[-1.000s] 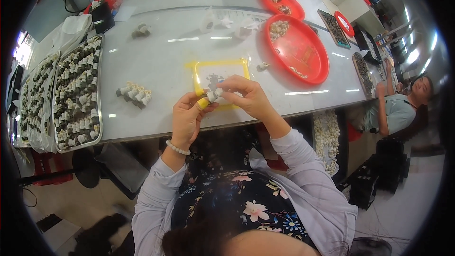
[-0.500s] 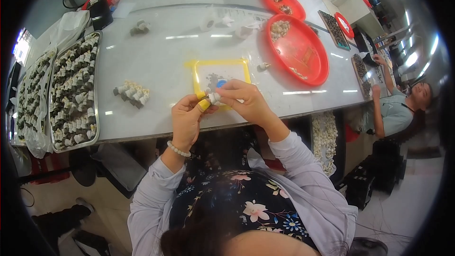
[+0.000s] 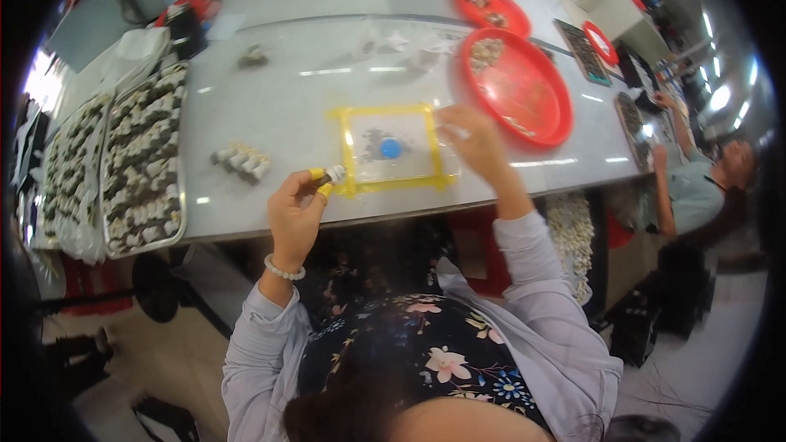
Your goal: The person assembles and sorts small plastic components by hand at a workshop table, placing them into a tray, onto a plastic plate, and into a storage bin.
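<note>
Mid-frame, a yellow-rimmed clear square tray (image 3: 391,150) holds a round blue cap (image 3: 390,148); upper right, round red plastic trays (image 3: 524,90); bottom, a dark floral-patterned top (image 3: 426,360).

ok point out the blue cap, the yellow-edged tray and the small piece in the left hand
blue cap (image 3: 390,148), head view, centre of its top
yellow-edged tray (image 3: 389,110), head view, far yellow rim
small piece (image 3: 334,173), head view, its pale tip by the left hand (image 3: 293,217)

Left hand (image 3: 293,214) gripping small vial (image 3: 331,174) beside yellow-edged tray (image 3: 390,185).
</note>
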`<state>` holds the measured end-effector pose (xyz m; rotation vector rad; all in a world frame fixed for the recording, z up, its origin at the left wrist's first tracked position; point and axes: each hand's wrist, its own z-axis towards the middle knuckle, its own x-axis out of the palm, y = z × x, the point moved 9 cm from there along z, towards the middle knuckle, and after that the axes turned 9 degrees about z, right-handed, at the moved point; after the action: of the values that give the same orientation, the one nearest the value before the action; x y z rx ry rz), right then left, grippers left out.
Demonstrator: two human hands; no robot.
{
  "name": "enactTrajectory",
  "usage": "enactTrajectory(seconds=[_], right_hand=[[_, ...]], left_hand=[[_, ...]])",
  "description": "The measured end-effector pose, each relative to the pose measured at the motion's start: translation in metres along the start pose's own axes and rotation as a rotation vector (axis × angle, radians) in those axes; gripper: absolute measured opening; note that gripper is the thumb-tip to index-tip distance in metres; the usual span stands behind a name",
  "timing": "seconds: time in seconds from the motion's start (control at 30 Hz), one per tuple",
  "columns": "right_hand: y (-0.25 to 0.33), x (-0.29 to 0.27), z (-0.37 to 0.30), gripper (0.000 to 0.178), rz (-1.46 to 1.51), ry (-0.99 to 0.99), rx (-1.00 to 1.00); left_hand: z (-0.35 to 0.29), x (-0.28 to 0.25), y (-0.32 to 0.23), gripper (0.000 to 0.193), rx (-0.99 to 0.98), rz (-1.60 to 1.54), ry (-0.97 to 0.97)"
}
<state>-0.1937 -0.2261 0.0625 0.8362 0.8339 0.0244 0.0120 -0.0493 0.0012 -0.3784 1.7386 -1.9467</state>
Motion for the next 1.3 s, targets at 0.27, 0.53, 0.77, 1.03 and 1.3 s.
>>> enactTrajectory(seconds=[0.27,0.53,0.77,1.03,1.3], right_hand=[[-0.036,-0.005,0.005,0.023,-0.321,0.081,-0.054],[-0.037,-0.014,-0.008,0.022,-0.282,-0.035,0.001],[-0.032,-0.003,-0.022,0.024,0.006,-0.009,0.106],[-0.015,0.009,-0.028,0.022,-0.111,0.061,-0.055],[-0.002,0.005,-0.014,0.019,-0.039,0.084,0.031]], left_hand=[[-0.013,-0.061,-0.037,0.024,0.423,0.851,-0.291],[0.049,-0.082,-0.054,0.028,0.321,0.815,-0.202],[0.208,-0.104,-0.002,0.033,0.331,1.017,-0.114],[0.236,-0.104,0.041,0.023,0.189,1.088,-0.036],[0.195,-0.086,0.017,0.02,0.24,1.068,0.074]])
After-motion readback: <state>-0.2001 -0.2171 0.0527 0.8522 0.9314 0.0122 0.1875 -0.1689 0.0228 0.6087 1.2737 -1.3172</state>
